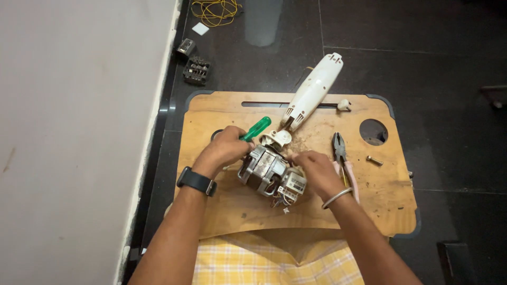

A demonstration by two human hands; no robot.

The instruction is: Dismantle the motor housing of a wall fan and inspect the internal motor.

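- Head view: a wooden board (237, 211) lies on a dark tiled floor (449, 79) under both hands; a pale wall (79, 132) runs along the left-hand side.
- Beyond the hands, a white appliance casing (315, 89) lies slanted across the board; yellow wire (215, 10) is coiled on the floor farther off.
- Left hand (224, 149): curled tight around a green-handled screwdriver (256, 128), resting against the motor (264, 170).
- Right hand (316, 170): fingers bent, loosely closed, touching the motor's near end; whether it grips anything cannot be told.
- The motor sits between the two hands, mid-board.
- Just right of the right hand lie pliers (340, 153) and a bolt (374, 160).
- Both forearms reach forward over a checked cloth (264, 261), wrists angled inward.
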